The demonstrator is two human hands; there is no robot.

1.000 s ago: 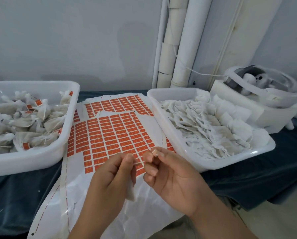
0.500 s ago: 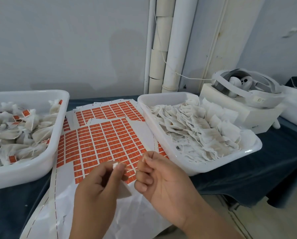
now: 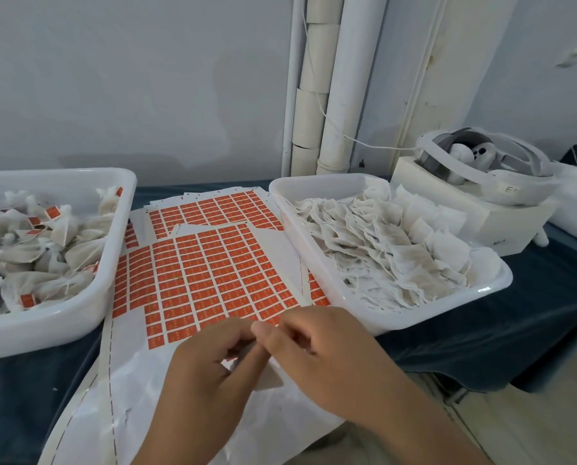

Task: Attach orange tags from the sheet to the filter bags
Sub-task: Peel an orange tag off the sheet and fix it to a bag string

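We see the left hand pinching a small pale bag over the sheet's bare white near end, its fingers curled tight. The right hand curls in to meet those fingertips; what it pinches we cannot tell. Orange tags fill the sheet beyond. A left tray holds tagged bags and a right tray plain ones, both on a dark blue cloth.

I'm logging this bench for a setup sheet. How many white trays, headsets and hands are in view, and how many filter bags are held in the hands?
White trays: 2 (left tray, right tray)
Headset: 1
Hands: 2 (left hand, right hand)
Filter bag held between the hands: 1
Total: 6
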